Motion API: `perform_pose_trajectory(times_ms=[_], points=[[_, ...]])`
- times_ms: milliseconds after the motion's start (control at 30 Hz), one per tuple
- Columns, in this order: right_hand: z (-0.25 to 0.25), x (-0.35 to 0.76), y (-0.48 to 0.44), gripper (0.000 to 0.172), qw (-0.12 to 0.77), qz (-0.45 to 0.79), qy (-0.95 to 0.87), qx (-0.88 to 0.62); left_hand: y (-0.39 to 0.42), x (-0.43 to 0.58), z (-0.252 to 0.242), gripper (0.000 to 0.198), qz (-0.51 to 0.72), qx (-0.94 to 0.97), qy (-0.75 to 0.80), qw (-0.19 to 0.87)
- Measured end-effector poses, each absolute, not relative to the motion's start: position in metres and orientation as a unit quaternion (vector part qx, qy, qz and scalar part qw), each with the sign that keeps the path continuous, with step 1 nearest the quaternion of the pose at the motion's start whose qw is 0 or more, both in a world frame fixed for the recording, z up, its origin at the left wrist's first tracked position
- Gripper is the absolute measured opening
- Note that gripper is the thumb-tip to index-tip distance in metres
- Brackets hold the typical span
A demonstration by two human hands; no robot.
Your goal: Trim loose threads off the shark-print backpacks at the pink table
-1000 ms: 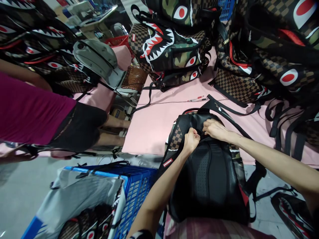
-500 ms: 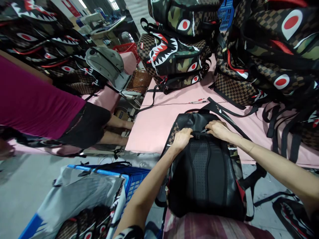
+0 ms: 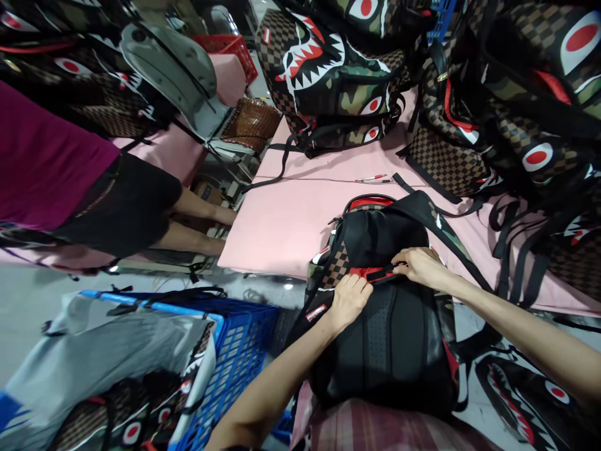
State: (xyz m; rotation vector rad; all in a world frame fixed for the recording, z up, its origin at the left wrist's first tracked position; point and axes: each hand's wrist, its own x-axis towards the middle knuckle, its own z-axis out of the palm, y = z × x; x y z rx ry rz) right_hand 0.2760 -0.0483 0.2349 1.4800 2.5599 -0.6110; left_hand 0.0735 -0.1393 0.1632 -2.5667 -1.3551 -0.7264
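Note:
A black backpack rests back panel up, between the table edge and my lap, with checkered and camouflage sides. Across its back panel a slit pocket gapes, and red lining shows in it. My left hand is closed on the pocket's lower edge, at the left. At the slit's right end, my right hand pinches the pocket's edge; any zipper pull under its fingertips is too small to make out. A shoulder strap trails from the top of the backpack over the table.
The pink table bears stacked shark-face backpacks and pens. To the left stands a blue crate with more bags. A person in a purple top stands beyond it. Another bag lies lower right.
The pocket slit has opened and red lining now shows. My left hand has moved down and slightly right, my right hand slightly down. The camera view has shifted.

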Motion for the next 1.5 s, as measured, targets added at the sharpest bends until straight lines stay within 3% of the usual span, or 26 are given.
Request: perform_pose_trajectory(times_ms=[267, 533, 733, 833, 933, 1233, 1500], points=[[0.223, 0.252, -0.027, 0.019, 0.128, -0.25, 0.847, 0.451, -0.134, 0.07, 0.157, 0.024, -0.252, -0.848, -0.461, 0.065], [0.21, 0.249, -0.018, 0.018, 0.027, -0.437, 0.738, 0.513, -0.135, 0.067, 0.15, 0.026, -0.226, -0.839, -0.494, 0.026], [0.197, 0.253, -0.018, 0.021, -0.021, -0.48, 0.72, 0.501, -0.117, 0.069, 0.184, 0.022, -0.132, -0.782, -0.603, -0.083], [0.198, 0.252, -0.019, 0.02, -0.03, -0.478, 0.727, 0.492, -0.09, 0.07, 0.206, 0.031, -0.019, -0.773, -0.614, -0.157], [0.203, 0.252, -0.019, 0.018, -0.024, -0.456, 0.735, 0.501, -0.068, 0.073, 0.216, 0.017, 0.034, -0.783, -0.586, -0.206], [0.22, 0.256, -0.03, 0.017, 0.016, -0.327, 0.763, 0.557, -0.088, 0.091, 0.203, 0.024, 0.033, -0.726, -0.671, -0.147], [0.22, 0.247, -0.029, 0.018, 0.055, -0.327, 0.759, 0.56, -0.09, 0.091, 0.195, 0.02, -0.023, -0.689, -0.71, -0.143]])
